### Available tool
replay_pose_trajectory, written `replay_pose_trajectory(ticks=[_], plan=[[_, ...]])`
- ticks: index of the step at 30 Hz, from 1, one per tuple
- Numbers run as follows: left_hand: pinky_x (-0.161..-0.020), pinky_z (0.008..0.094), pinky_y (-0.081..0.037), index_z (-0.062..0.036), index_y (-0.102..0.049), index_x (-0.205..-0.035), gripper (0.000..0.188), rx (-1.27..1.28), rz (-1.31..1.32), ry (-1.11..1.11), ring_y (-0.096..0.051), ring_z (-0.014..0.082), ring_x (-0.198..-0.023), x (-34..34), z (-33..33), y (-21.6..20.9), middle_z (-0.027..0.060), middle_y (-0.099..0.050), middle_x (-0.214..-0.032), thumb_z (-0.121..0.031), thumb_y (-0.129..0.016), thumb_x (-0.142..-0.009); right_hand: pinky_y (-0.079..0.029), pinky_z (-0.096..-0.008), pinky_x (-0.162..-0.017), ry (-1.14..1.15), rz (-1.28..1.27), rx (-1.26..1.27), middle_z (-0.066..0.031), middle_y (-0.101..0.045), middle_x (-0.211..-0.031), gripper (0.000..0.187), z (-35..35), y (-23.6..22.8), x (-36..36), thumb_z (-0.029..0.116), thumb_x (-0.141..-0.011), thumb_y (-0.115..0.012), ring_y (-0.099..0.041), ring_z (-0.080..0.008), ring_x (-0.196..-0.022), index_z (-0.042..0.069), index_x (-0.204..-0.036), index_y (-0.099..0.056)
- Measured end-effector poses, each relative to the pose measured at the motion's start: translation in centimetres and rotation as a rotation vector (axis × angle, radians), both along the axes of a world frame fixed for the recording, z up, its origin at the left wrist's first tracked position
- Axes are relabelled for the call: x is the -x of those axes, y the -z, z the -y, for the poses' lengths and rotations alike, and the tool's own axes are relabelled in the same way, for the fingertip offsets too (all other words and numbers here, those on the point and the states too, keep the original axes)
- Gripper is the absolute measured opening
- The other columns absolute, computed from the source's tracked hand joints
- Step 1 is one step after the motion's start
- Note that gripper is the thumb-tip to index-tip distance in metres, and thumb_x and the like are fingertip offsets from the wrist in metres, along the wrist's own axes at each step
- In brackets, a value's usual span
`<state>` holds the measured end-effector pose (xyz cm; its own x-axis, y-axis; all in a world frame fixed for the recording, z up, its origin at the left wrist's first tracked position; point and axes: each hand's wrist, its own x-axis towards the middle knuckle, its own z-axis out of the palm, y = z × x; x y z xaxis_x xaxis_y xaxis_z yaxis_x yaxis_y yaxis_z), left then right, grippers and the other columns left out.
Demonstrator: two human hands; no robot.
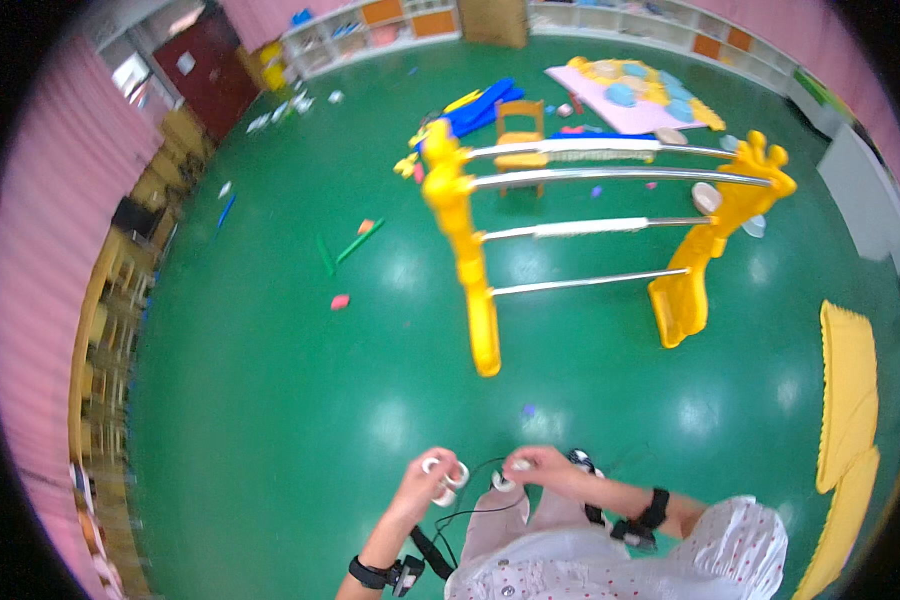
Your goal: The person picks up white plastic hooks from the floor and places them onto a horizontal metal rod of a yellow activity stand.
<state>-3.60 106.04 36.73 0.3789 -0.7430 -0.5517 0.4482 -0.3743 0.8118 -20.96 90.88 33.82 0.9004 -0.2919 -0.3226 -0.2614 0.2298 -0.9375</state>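
My left hand (pixel 422 487) has its fingers closed around several small white rings (pixel 458 476), which stick out past the fingertips. My right hand (pixel 548 466) is at the same height, a short gap to the right, its fingers pinched on a small white piece (pixel 521 465). Just below those fingers shows another white ring (pixel 503 483); whether the hand holds it too, I cannot tell. Ahead of both hands stands a yellow plastic rack (pixel 477 300) with several metal crossbars, some with white sleeves.
A wooden chair (pixel 520 138) stands behind the rack. Green sticks (pixel 359 241) and a pink block (pixel 341 301) lie on the green floor. Yellow panels (pixel 846 395) lie at the right. A pink mat (pixel 610 100) with yellow and blue pieces is farther back. Shelves line the far wall.
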Motion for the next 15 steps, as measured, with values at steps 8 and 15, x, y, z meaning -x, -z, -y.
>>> replay_pose_trajectory(ticks=[8,15], plan=[[-0.05,0.0221,-0.041,-0.0107,-0.056,-0.089,0.024,0.195,-0.636,-0.548,-0.053,0.0091,-0.063,-13.7,-5.0,1.1,0.0002,-0.057,-0.074,-0.029,-0.041,-0.089,-0.045,-0.026,-0.068,-0.235,0.428,0.387,-0.0055,-0.057,-0.09,0.015,-5.3,-5.3,-24.2,0.013,-0.072,-0.067,-0.056,-0.0166,-0.08,0.005,-0.082,-0.058],[-0.058,0.0265,-0.046,-0.0073,-0.056,-0.092,0.035,0.174,-0.437,-0.572,-0.056,0.0141,-0.071,-29.4,-0.2,-2.9,0.0035,-0.059,-0.082,-0.039,-0.041,-0.087,-0.033,-0.0377,-0.086,-0.234,0.687,0.769,-0.0025,-0.054,-0.098,0.016,-4.0,-7.4,-37.9,0.02,-0.074,-0.064,-0.047,-0.0196,-0.102,0.01,-0.08,-0.054]])
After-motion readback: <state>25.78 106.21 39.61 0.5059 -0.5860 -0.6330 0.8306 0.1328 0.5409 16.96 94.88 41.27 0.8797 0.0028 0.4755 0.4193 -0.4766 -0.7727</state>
